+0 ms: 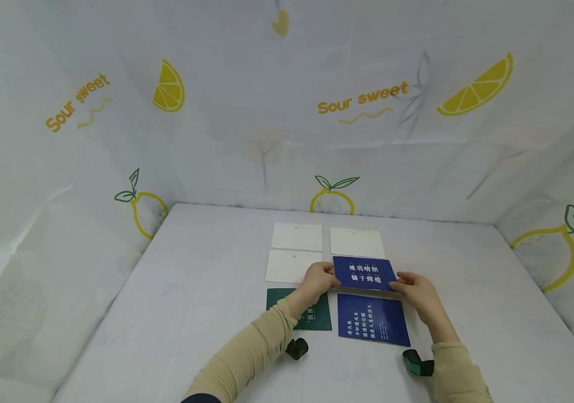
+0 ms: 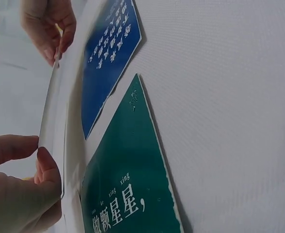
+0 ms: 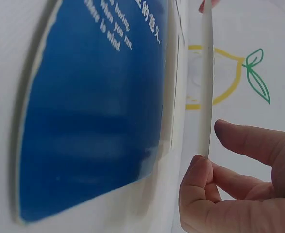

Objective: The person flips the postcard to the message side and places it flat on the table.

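Observation:
A blue card with white characters [image 1: 364, 272] hangs just above the white table [image 1: 206, 291], held by both short ends. My left hand [image 1: 334, 277] pinches its left end between thumb and finger, and my right hand [image 1: 398, 283] pinches the right end. In the left wrist view the held card [image 2: 50, 107] shows edge-on, with my left hand [image 2: 37, 148] at its near end. In the right wrist view the card's edge [image 3: 206, 82] stands upright above my right hand [image 3: 211, 145]. Below it a second blue card [image 1: 372, 319] lies flat. A green card [image 1: 317, 316] lies beside that, partly under my left forearm.
Three white cards lie further back: one at the far left [image 1: 297, 236], one at the far right [image 1: 357, 242] and one [image 1: 289, 266] nearer my left hand. White cloth walls printed with lemons [image 1: 473, 92] enclose the table on three sides.

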Motion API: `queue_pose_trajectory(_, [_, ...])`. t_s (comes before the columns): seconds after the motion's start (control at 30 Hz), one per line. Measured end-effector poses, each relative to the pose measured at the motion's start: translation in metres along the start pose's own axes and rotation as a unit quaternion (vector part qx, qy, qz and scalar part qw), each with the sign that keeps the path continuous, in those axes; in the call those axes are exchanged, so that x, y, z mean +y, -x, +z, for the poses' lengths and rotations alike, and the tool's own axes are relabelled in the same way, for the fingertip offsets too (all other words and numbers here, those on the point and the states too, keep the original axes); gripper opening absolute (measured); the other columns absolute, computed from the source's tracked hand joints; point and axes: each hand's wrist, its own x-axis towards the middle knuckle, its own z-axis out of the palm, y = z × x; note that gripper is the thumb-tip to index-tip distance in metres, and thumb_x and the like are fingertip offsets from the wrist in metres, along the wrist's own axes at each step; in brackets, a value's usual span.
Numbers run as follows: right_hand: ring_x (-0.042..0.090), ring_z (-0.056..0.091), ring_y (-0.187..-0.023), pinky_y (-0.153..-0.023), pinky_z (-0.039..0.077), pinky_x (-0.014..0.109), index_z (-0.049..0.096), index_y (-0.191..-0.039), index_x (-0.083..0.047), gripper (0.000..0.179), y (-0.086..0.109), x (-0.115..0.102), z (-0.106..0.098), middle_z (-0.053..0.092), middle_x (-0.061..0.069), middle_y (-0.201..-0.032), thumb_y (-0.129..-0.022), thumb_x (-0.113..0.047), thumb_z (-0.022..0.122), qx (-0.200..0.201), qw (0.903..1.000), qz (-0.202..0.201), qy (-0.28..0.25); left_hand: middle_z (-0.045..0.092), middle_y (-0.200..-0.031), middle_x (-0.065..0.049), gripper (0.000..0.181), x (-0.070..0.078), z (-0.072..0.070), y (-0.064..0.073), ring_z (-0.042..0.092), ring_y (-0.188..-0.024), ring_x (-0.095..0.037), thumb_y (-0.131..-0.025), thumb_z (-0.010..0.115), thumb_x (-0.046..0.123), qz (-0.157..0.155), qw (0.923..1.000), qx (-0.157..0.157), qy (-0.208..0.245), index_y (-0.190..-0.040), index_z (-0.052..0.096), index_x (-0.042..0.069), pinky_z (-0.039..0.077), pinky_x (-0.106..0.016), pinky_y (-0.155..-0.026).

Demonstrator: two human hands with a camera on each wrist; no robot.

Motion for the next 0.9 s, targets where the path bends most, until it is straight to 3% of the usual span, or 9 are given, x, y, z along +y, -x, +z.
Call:
queue_pose_trajectory(0.13, [0.036,0.046,-0.112,-0.094,0.043,0.048,0.036,-0.138,0.006,0.06,-0.01,0.006,0.006,0.046,0.027,-0.128,-0.089,-0.02,0.057,0.021,0.9998,-0.005,-0.004,0.055,-0.094,-0.007,0.058,-0.001,0.0,0.0,0.049,-0.077,-0.013,-0.068,0.064,-0.013,0.017,0.9993,0.028,-0.017,-0.125,0.054,-0.002,0.045,-0.021,-0.061])
queue_pose_trajectory(0.37, [0.031,0.05,-0.095,-0.07,0.043,0.022,0.035,-0.133,0.01,0.056,0.019,-0.028,0.007,0.046,0.024,-0.109,-0.085,-0.01,0.057,0.034,0.9985,-0.03,-0.031,0.052,-0.088,-0.007,0.053,0.003,-0.003,0.002,0.047,-0.072,-0.015,-0.069,0.062,-0.011,0.047,0.997,0.055,-0.03,-0.119,0.053,0.002,0.04,-0.021,-0.055])
queue_pose_trajectory(0.67, [0.016,0.048,-0.079,-0.064,0.04,0.022,0.037,-0.129,0.005,0.046,0.023,-0.035,0.006,0.047,0.014,-0.096,-0.089,-0.011,0.055,0.063,0.9964,-0.049,-0.028,0.047,-0.076,0.001,0.037,0.004,-0.004,0.002,0.044,-0.061,-0.009,-0.075,0.058,-0.008,0.088,0.9924,0.086,-0.008,-0.109,0.053,0.005,0.036,-0.02,-0.05])
queue_pose_trajectory(0.9, [0.012,0.045,-0.078,-0.062,0.039,0.021,0.043,-0.127,0.002,0.04,0.021,-0.036,0.007,0.048,0.011,-0.097,-0.09,-0.012,0.054,0.098,0.993,-0.054,-0.038,0.049,-0.074,0.0,0.025,0.005,-0.004,0.001,0.044,-0.06,-0.009,-0.081,0.057,-0.002,0.094,0.9897,0.108,-0.008,-0.104,0.057,0.007,0.036,-0.02,-0.051])
